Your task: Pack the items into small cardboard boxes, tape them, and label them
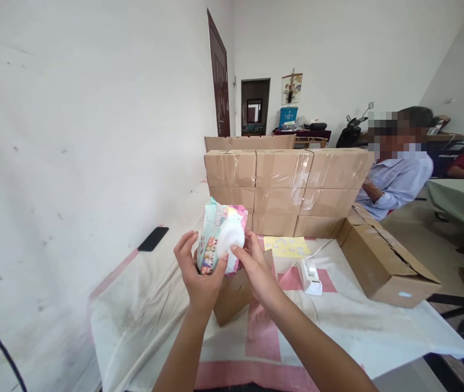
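Observation:
A pack of wet wipes [209,239], pastel green and pink with a round white lid and small printed figures, is held up above the table. My left hand [199,267] grips its left side and lower edge, thumb in front. My right hand [256,264] holds the right side, its thumb on the white lid. Below and behind my hands sits a small cardboard box [234,296], partly hidden by them. A white tape dispenser [309,276] stands to the right, near a yellow sheet [286,246] with pale spots.
Stacked, taped cardboard boxes [283,188] form a wall at the table's back. A long carton [387,258] lies along the right side. A black phone [153,239] rests by the left wall. Beyond the boxes sits a person in a light blue shirt [403,177]. A cloth [142,337] covers the table.

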Action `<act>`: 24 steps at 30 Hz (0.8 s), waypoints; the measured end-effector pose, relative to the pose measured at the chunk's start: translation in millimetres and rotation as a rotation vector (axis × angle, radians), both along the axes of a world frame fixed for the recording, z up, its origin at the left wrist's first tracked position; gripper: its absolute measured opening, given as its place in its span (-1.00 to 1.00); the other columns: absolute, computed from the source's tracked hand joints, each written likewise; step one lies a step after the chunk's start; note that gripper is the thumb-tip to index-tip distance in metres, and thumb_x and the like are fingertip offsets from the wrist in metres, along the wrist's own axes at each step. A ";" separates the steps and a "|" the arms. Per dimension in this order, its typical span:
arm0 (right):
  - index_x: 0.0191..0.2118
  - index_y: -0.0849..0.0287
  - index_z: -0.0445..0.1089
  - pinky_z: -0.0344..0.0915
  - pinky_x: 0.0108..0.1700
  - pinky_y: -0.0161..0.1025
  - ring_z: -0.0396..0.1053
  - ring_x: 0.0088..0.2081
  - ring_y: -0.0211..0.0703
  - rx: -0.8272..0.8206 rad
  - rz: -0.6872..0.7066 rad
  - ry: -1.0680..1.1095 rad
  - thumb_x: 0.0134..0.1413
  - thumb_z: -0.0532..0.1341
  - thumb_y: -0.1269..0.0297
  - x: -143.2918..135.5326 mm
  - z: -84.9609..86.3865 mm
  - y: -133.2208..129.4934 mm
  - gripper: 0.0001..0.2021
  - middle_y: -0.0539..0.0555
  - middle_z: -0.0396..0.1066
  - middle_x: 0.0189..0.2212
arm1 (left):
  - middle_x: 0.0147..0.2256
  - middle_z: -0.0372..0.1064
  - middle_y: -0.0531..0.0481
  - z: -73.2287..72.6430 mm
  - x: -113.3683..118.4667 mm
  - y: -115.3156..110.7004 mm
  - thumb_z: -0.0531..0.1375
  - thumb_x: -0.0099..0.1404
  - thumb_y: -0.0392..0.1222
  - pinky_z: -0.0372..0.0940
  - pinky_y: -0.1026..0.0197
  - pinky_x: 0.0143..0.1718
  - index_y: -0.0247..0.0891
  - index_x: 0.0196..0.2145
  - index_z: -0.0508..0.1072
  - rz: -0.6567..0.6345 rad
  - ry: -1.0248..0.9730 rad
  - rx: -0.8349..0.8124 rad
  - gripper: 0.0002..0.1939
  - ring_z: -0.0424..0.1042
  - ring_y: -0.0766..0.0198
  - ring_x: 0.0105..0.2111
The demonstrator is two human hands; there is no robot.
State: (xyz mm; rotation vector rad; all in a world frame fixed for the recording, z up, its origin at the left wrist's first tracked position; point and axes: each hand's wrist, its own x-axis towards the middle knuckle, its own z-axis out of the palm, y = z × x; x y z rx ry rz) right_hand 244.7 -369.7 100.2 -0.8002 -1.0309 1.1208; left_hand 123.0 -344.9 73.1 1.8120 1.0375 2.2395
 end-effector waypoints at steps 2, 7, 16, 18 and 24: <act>0.10 0.03 0.27 0.42 0.11 -0.08 0.45 0.09 -0.03 0.028 0.000 -0.049 0.14 0.36 0.10 -2.4 2.5 1.3 -0.54 0.09 0.44 0.10 | 0.26 0.18 -0.22 -9.3 2.2 4.6 0.39 0.24 -0.16 0.28 -0.12 0.28 -0.09 0.29 0.23 -0.058 -0.078 0.003 -0.27 0.27 -0.05 0.28; 0.24 0.04 0.13 0.46 0.07 0.04 0.46 0.09 0.10 0.045 -0.093 -0.256 -0.13 0.51 0.12 -9.4 15.6 2.4 -0.17 0.15 0.44 0.10 | 0.46 -0.12 -0.29 -30.3 11.8 6.8 0.28 0.35 -0.28 0.30 -0.12 0.28 0.03 0.46 -0.06 -0.183 0.095 0.126 -0.12 0.03 -0.11 0.44; 0.30 0.07 0.13 0.36 0.13 0.06 0.40 0.08 0.14 0.153 -0.245 -0.581 -0.19 0.49 0.12 18.8 18.2 21.2 -0.09 0.17 0.39 0.10 | 0.49 -0.39 -0.45 -28.2 -9.8 5.5 0.36 0.25 -0.27 0.21 -0.32 0.29 -0.07 0.49 -0.43 -0.126 0.505 0.242 0.19 -0.20 -0.17 0.49; 0.25 0.11 0.14 0.34 0.15 0.04 0.39 0.09 0.12 0.198 -0.194 -0.497 -0.13 0.45 0.11 31.2 13.0 34.7 -0.18 0.18 0.38 0.10 | 0.49 -0.43 -0.47 -32.2 -15.5 -2.4 0.40 0.23 -0.12 0.25 -0.37 0.24 -0.11 0.49 -0.30 -0.002 0.549 0.037 0.16 -0.24 -0.29 0.48; 0.31 0.13 0.09 0.25 0.25 0.04 0.29 0.22 0.15 0.362 0.026 -0.598 -0.18 0.47 0.16 75.3 24.2 75.5 -0.09 0.20 0.27 0.21 | 0.12 0.49 -0.20 -49.7 -34.0 -26.6 0.39 0.19 -0.21 0.09 -0.60 0.18 -0.15 -0.11 0.56 0.065 0.945 -0.320 -0.72 0.29 -0.40 0.23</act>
